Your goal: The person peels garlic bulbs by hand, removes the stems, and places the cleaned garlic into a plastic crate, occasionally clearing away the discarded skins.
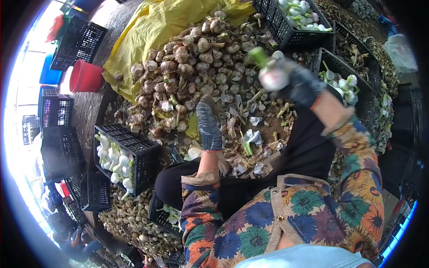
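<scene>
My right hand (300, 82), in a dark glove, is raised at the right and grips a garlic bulb (273, 79) with a short green stem; both are smeared by motion. Near the front edge of the heap, my left hand (208, 125) wears a grey striped glove. Its fingers point away from me, stretched out, and nothing shows in them. Beyond it lies a large pile of unpeeled garlic (181, 67), brown with soil. Loose skins and a cut green stem (246, 143) are scattered on the ground between my hands.
A yellow sheet (147, 35) lies under the pile's far side. Black crates of white garlic stand at left (145, 154), top right (272, 27) and right (318, 67). A red bucket (87, 77) is at far left. Another person (80, 245) is at lower left.
</scene>
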A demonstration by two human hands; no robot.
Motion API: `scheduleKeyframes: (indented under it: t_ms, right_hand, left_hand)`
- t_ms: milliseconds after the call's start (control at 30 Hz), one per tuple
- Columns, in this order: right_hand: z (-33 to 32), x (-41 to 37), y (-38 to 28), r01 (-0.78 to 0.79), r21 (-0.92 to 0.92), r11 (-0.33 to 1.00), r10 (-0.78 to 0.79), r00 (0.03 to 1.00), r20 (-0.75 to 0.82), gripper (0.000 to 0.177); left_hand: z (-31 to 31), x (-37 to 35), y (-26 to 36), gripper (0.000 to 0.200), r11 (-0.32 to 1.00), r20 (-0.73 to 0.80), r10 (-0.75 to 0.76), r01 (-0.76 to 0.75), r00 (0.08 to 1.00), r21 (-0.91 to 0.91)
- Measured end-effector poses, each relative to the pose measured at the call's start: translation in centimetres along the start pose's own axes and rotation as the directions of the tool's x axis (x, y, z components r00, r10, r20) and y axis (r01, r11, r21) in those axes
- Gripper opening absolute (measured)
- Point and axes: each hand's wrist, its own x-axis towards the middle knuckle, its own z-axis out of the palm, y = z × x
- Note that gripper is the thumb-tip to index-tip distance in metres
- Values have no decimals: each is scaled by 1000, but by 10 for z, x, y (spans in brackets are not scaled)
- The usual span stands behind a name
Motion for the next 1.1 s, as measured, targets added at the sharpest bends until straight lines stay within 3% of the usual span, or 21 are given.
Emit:
scheduleKeyframes:
  t_ms: [33, 67, 100, 133, 167, 200, 233, 300, 333, 367, 433, 500, 567, 700, 767, 833, 867, 900, 967, 1000, 1100]
  right_hand:
    - [-36, -7, -1, 412, -68, 909, -402, 907, 126, 50]
    - [-66, -20, -31, 257, -153, 954, -267, 962, -53, 49]
    - [-69, -52, -61, 283, -374, 883, -344, 933, -106, 48]
    - [-124, -69, -67, 312, -513, 800, -452, 876, -171, 51]
    - [-183, -76, -78, 246, -657, 713, -533, 799, -279, 52]
    - [-248, -91, -96, -126, -924, 361, -566, 757, -325, 52]
    - [-286, -96, -109, -481, -872, -91, -621, 712, -328, 52]
    - [-280, -106, -115, -653, -723, -226, -692, 630, -353, 53]
    - [-244, -89, -124, -622, -769, -151, -672, 634, -381, 52]
    - [-232, -70, -123, -550, -824, -135, -734, 615, -290, 50]
    - [-149, -22, -120, -396, -917, -38, -608, 738, -294, 48]
    - [-125, 44, -103, -276, -937, -216, -471, 870, -147, 43]
    - [-100, 106, -74, -192, -958, -213, -239, 961, -139, 44]
    - [-84, 206, -5, -142, -898, -416, 50, 983, -179, 60]
    - [-98, 252, 41, -201, -907, -370, 32, 973, -228, 64]
    - [-99, 272, 69, -343, -908, -240, 28, 933, -360, 67]
    - [-105, 282, 88, -376, -906, -197, -59, 927, -371, 65]
    - [-99, 286, 99, -402, -903, -150, -147, 912, -382, 64]
    - [-93, 288, 108, -368, -922, -121, -215, 916, -337, 55]
    - [-88, 285, 108, -337, -932, -135, -218, 927, -304, 52]
    - [-71, 270, 93, -145, -961, -236, -205, 974, -97, 47]
  left_hand:
    - [-4, 0, -1, 41, 1000, -43, -4, 3, 999, -20]
    - [-8, 3, -7, 38, 1000, -128, -28, 26, 991, -18]
    - [-9, 4, -7, 37, 996, -149, -72, 63, 986, -67]
    - [-10, 3, -6, 35, 988, -169, -116, 97, 979, -118]
    - [-11, 3, -5, 34, 977, -187, -161, 130, 969, -168]
    - [-9, 1, -2, 31, 981, -197, -156, 128, 968, -146]
    - [-10, 0, -4, 31, 978, -214, -177, 147, 961, -151]
    - [-13, 2, -8, 31, 969, -244, -222, 187, 944, -160]
    - [-15, 4, -17, 31, 975, -270, -205, 173, 941, -136]
    - [-14, 3, -17, 31, 976, -249, -212, 191, 945, -105]
    - [-10, 1, -14, 32, 974, -203, -227, 224, 952, -41]
    - [-18, 3, -30, 34, 975, -128, -219, 212, 967, -66]
    - [-7, -2, -19, 35, 954, -85, -280, 267, 956, -140]
    - [-7, -1, -13, 35, 932, -11, -350, 348, 937, -102]
    - [-8, -2, -13, 36, 920, -27, -364, 354, 931, -169]
    - [-10, 0, -12, 36, 935, -42, -344, 338, 938, -108]
    - [-7, -2, -7, 26, 886, -87, -430, 402, 898, -230]
    - [-6, -1, 0, 26, 885, -95, -441, 415, 892, -211]
    - [-6, -3, 6, 25, 878, -96, -465, 444, 880, -179]
    - [-9, 0, 3, 23, 911, -131, -410, 410, 902, -27]
    - [-2, -5, 10, 22, 965, -136, -236, 248, 962, 81]
